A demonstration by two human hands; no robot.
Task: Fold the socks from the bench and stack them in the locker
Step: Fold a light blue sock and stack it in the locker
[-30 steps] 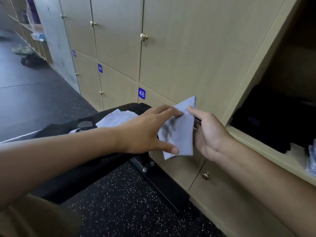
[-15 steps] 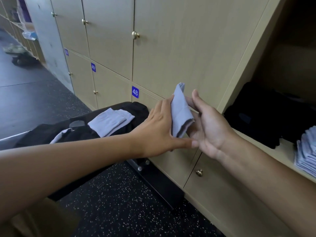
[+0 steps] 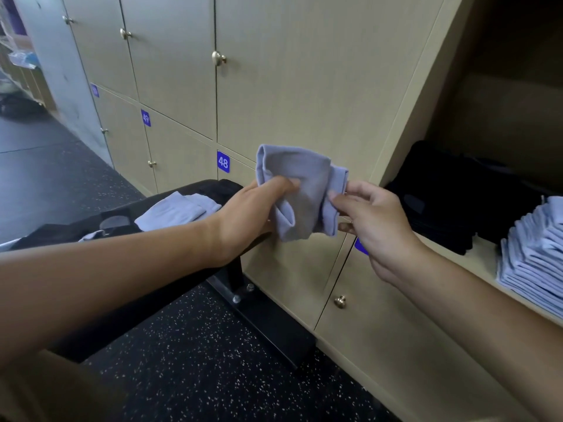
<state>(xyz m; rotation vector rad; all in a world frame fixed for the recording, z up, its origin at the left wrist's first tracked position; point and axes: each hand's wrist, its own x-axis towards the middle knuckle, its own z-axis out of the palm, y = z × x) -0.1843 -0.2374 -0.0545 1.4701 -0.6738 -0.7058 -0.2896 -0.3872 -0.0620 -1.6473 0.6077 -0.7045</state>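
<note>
Pale blue sock [image 3: 300, 190], part-folded, held mid-air at centre. Left hand [image 3: 249, 214] at 9 o'clock, fingers curled round it; right hand [image 3: 374, 220] at 3 o'clock, fingers [image 3: 338, 202] pinching its edge. Folded stack [image 3: 536, 254] in open locker [image 3: 475, 263], 3 o'clock. More socks [image 3: 179, 210] on table [image 3: 100, 284], 9 o'clock.

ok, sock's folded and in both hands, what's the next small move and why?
Probably carry the folded sock right, onto the pale blue stack in the open locker. Left hand and right hand both pinch it in the air in front of the doors, it looks compact, and the stack sits just right of the right hand. More socks wait on the bench.
</note>
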